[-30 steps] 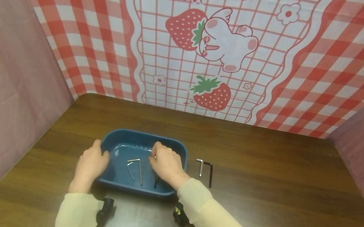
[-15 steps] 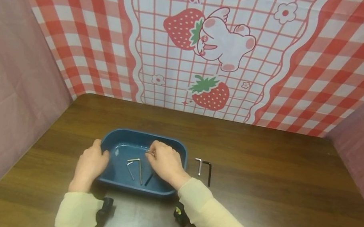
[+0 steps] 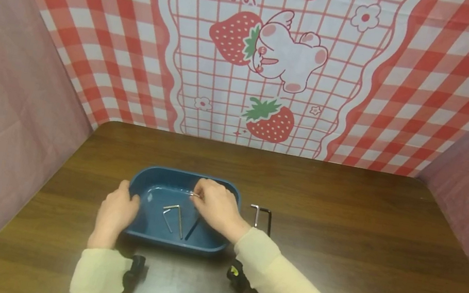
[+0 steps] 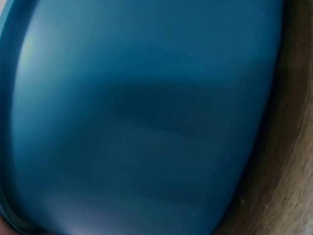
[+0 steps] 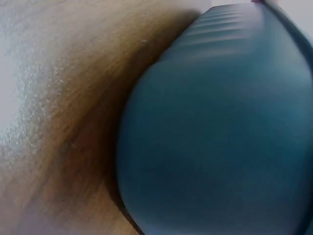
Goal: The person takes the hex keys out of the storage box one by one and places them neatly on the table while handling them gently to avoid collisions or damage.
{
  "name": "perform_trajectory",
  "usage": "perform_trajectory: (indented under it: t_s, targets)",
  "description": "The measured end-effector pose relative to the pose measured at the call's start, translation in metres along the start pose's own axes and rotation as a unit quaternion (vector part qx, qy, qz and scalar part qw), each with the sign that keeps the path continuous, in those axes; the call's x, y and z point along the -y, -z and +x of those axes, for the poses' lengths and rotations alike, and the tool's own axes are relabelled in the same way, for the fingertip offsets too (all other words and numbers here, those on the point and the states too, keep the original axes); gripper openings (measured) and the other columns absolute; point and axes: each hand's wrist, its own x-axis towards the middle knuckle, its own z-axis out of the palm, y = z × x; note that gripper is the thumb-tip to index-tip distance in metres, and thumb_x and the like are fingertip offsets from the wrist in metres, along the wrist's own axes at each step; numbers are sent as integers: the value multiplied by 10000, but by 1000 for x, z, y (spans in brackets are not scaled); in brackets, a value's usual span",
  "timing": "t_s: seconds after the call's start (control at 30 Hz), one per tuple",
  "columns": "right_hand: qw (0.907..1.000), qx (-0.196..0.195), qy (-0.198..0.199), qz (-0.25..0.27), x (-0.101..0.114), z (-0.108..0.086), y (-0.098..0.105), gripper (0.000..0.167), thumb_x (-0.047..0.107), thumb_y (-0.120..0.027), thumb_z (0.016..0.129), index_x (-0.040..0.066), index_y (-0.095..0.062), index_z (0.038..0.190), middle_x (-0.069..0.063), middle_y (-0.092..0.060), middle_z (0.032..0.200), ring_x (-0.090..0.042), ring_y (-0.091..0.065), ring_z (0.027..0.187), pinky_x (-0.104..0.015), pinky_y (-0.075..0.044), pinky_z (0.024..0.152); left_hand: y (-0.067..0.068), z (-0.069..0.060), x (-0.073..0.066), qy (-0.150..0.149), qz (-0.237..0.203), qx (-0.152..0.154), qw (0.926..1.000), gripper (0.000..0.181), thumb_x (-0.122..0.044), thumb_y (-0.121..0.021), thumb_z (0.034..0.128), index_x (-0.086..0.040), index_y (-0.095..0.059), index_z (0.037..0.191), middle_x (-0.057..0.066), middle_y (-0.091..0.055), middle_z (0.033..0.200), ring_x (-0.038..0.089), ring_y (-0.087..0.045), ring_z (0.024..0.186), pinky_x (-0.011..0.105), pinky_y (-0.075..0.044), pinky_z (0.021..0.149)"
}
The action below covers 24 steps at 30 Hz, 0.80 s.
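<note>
- The left wrist view gives mainly the smooth outer wall of the blue tray (image 3: 146, 220); the right wrist view adds ridge-like bands on the outside; the head view alone shows its inside and the Allen keys (image 3: 180, 223).
- Left end of the tray: the left hand (image 3: 116, 209) is clamped on the rim, thumb over the edge.
- In the tray, left of its middle: a thin silver key (image 3: 167, 223), bent into an L; beside it a thicker, brassy key.
- In the tray, right of its middle: a straight black key (image 3: 191, 230), partly under the right hand (image 3: 215, 206), which pinches a shiny key (image 3: 194, 194), mostly covered.
- Right of the tray, on the wooden table (image 3: 340, 238): a short silver key (image 3: 257, 217), then a black L-shaped key (image 3: 270, 221).
- Count: one tray, six visible keys: three lying inside, one pinched, two outside.
</note>
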Motion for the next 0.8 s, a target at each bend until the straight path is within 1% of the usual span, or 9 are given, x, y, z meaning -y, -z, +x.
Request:
perform_trajectory:
  t_s: [0.3, 0.5, 0.67, 0.8]
  targets:
    - [9995, 49, 15, 321, -4, -3, 13, 76, 218, -640, 841, 157, -602, 870, 43, -627, 827, -51, -568, 691, -198, -461, 599, 1, 1, 0, -1, 0, 37, 10000, 474, -187, -361, 903, 76, -324, 1296, 364, -459, 1223, 535, -486, 1044, 577, -403, 829]
    - [9993, 49, 97, 352, -9, -7, 22, 73, 195, -642, 842, 155, -602, 889, 38, -640, 853, -59, -586, 740, -218, -486, 649, 0, 2, 0, -15, -4, 41, 10000, 478, -189, -351, 907, 75, -317, 1305, 359, -453, 1235, 532, -480, 1056, 580, -396, 846]
    - [9993, 25, 165, 334, -12, -9, 30, 51, 159, -637, 843, 160, -599, 876, 42, -636, 852, -59, -586, 764, -227, -492, 685, 0, 1, -1, -66, 17, -10, 10000, 436, -155, -311, 911, 65, -330, 1287, 364, -470, 1206, 541, -486, 1030, 581, -398, 821]
    - [9991, -32, 180, 375, -14, -11, 35, 49, 128, -630, 841, 158, -600, 865, 43, -634, 847, -57, -586, 759, -223, -488, 676, 0, 0, 0, -56, 37, 12, 10000, 424, -139, -296, 912, 67, -331, 1281, 369, -474, 1193, 545, -491, 1014, 581, -403, 802]
